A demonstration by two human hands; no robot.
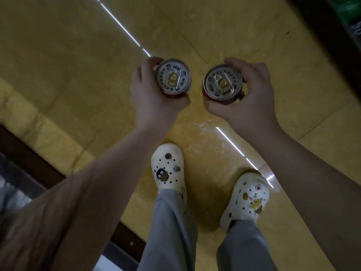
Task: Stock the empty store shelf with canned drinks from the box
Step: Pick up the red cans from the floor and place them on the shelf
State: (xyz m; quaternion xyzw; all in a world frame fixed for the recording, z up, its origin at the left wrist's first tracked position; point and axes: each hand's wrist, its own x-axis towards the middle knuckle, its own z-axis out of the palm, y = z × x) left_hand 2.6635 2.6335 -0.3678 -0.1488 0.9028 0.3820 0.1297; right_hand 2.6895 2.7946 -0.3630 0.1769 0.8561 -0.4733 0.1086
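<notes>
Carrying one can in each hand, tops up, over the yellow floor (78,65).

The left hand (154,98) wrapped a can (173,78) at eleven o'clock; the right hand (252,96) clamped another can (222,83) at one o'clock. Both stayed upright, likely ready to shelve. Shelf and box were out of view.

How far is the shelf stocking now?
Done: cannot tell; neither shelf nor box is clearly visible. In hand: the left hand holds one upright can, the right hand holds another can, above the yellow floor. Left: placing both.
</notes>
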